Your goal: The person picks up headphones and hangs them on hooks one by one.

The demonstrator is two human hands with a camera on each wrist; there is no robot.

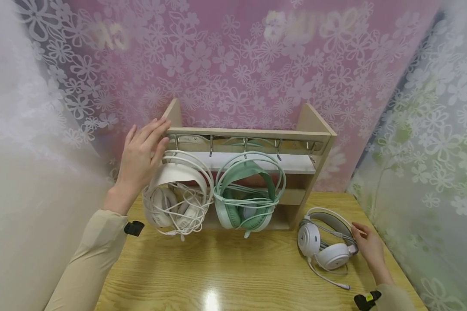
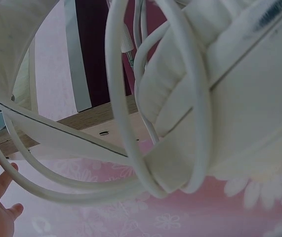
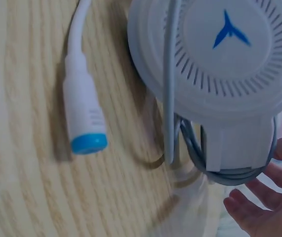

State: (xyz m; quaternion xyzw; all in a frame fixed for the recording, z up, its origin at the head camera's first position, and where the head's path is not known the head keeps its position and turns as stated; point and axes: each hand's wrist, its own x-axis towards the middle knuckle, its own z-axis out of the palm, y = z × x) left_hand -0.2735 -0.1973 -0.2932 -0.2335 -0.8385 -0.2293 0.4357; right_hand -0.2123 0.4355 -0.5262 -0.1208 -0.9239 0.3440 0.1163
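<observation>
My left hand [image 1: 142,144] rests on the upper left corner of the wooden rack [image 1: 253,131], fingers straight. Just beside it a white headset [image 1: 180,175] hangs from a hook, cable wound around it; its band and cable fill the left wrist view. To its right hangs a mint-green headset [image 1: 227,207], also wrapped in its cable. At the lower right my right hand [image 1: 367,246] pinches the headband edge of a white-and-grey headset [image 1: 308,239]. In the right wrist view its round ear cup [image 3: 229,64] and blue-tipped microphone [image 3: 84,113] show; the thumb is hidden.
Several metal hooks [image 1: 278,149] line the rack's front, with a white shelf [image 1: 295,166] behind them. The rack stands on a wood-grain table [image 1: 225,268] against a pink flowered curtain [image 1: 237,65]. A pale flowered curtain [image 1: 443,181] borders the right side.
</observation>
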